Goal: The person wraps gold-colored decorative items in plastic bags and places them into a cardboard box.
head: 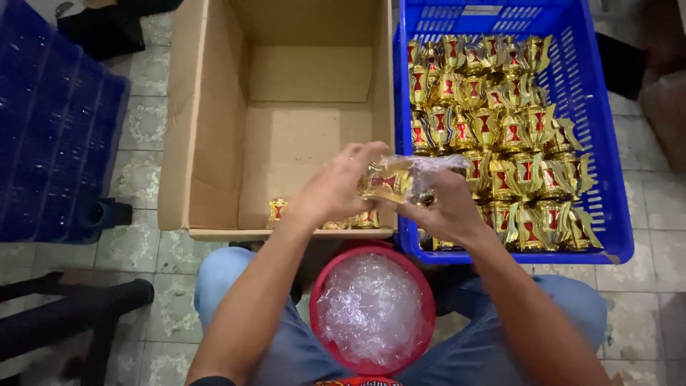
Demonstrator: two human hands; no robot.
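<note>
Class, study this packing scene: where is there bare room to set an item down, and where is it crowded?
The cardboard box has a bare floor from its far wall down to the few gold pieces by its near wall. The blue crate is packed with gold ornaments, bare only along its right wall. The red bowl is filled with clear wrap. Both hands meet over the box-crate seam.
</note>
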